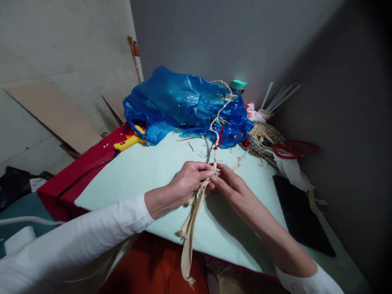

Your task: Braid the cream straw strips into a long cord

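My left hand (193,178) and my right hand (229,182) meet over the table, both pinching a twisted cord of pale plant fibre (215,157). From my fingers the cord runs up and away to a blue plastic bag (180,104), curving across its front. A short dark red thread (219,138) is looped about the cord partway along. Below my hands, loose flat strips of dried husk-like fibre (193,228) hang down past the table's near edge. The exact grip between my fingertips is partly hidden.
On the pale green tabletop (128,183), a yellow glue-gun-like tool (130,143) with a black cable lies left. A dark flat board (301,212), a basket of fibre (266,136), a red ring (288,149) and white sticks (280,98) stand right. Grey walls close in behind.
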Demonstrator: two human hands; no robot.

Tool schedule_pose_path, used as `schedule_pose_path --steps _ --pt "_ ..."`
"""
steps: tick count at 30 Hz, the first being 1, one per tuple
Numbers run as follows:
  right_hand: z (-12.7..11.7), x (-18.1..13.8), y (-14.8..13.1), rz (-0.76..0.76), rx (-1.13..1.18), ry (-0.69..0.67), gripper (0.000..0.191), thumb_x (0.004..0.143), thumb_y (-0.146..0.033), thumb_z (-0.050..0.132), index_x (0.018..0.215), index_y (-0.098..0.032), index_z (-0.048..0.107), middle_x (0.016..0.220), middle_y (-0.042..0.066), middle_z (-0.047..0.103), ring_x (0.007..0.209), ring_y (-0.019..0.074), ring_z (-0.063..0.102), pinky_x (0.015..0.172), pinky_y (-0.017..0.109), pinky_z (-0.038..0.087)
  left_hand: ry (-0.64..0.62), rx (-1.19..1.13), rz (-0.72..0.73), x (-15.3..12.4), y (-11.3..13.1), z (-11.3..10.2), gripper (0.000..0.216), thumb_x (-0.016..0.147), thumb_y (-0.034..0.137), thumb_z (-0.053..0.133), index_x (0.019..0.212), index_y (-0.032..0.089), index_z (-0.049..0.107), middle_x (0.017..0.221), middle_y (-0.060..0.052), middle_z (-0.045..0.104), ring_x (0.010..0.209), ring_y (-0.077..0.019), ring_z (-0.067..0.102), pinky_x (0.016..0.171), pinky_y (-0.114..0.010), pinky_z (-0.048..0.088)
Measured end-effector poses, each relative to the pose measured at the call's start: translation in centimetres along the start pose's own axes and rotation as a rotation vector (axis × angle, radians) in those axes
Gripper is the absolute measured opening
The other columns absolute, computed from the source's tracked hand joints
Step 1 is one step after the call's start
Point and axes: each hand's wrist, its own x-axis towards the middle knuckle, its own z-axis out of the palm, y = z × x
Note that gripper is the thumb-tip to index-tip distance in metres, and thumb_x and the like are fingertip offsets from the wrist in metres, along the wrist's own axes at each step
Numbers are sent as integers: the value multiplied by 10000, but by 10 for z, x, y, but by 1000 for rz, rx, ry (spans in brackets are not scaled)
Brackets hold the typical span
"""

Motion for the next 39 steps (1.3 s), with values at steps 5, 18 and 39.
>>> schedule_pose_path --steps 5,18,39 --pt "3 4 -3 31 72 -98 267 919 -434 479 1002 -186 533 755 3 586 668 149 535 633 265 432 -50 1 -5 6 -7 -6 91 771 198 641 789 113 669 541 -2 586 463 -100 567 464 -191 422" --pt "5 -4 10 13 34 -4 388 918 -466 480 677 -171 551 558 -17 493 506 98 398 481 228 278 86 182 80 -1 -12 -5 286 741 315 699 922 206 507 570 57 549 491 -102 530 469 -191 351" --pt "1 -7 7 -4 -162 75 303 882 -329 502 619 -179 513 523 -32 459 512 104 378 497 239 258 135 941 323 -15 12 -8 82 821 215 565 805 183 639 728 -4 620 685 -140 544 648 -259 382"
